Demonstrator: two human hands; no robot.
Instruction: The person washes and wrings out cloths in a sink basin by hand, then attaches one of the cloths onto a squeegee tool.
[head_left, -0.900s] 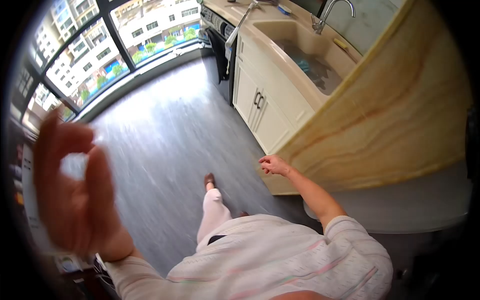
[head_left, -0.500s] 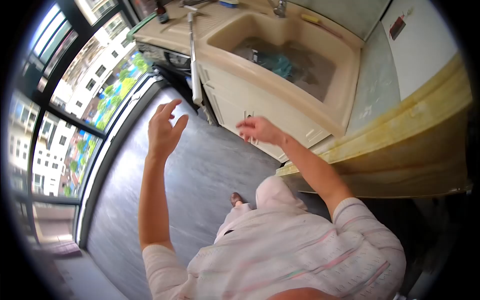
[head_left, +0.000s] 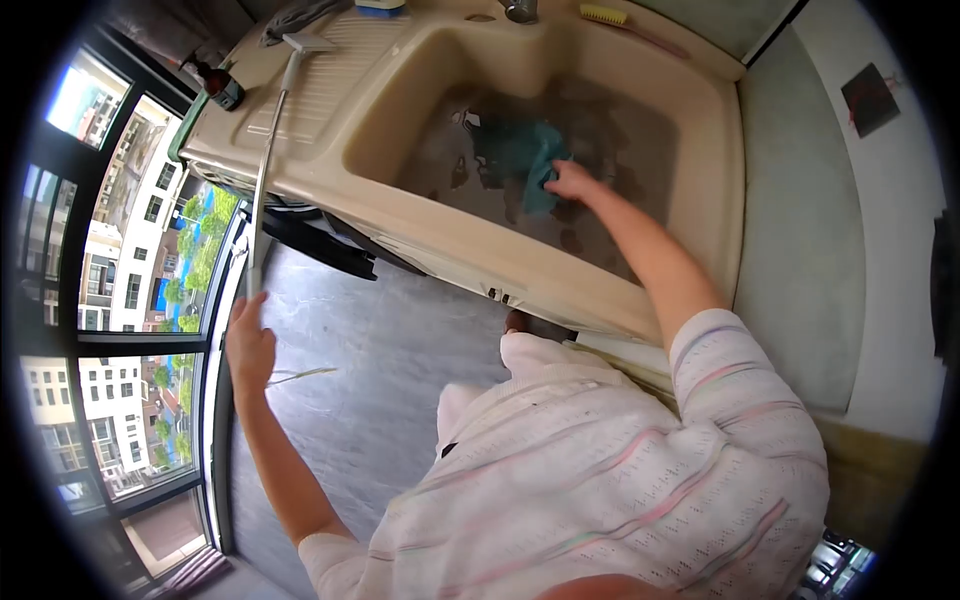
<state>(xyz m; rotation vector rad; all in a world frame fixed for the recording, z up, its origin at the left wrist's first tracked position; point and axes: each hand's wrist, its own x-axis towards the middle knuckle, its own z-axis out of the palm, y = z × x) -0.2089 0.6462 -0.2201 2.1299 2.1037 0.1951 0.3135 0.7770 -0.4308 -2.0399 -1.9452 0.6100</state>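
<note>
My left hand (head_left: 250, 345) is closed around the lower end of a long-handled squeegee (head_left: 268, 165). The squeegee's head rests on the ribbed drainboard, and its pole passes over the counter's front edge. My right hand (head_left: 573, 182) reaches into the beige sink (head_left: 710, 200) and pinches a teal cloth (head_left: 543, 170). Part of that cloth lies under murky brownish water (head_left: 620, 130), where its outline blurs. A thin cord (head_left: 303, 374) shows beside my left wrist.
A dark pump bottle (head_left: 220, 88) and a grey cloth (head_left: 300, 20) stand or lie on the counter. Behind the sink are a faucet (head_left: 520, 10) and a yellow-bristled brush (head_left: 605, 14). Tall windows (head_left: 140, 345) border the left side, and an open dark door (head_left: 330, 245) juts below the counter.
Both hands were in the air, holding nothing. Now my left hand has taken the squeegee handle and my right has gone into the sink onto the teal cloth. The view has moved closer to the sink.
</note>
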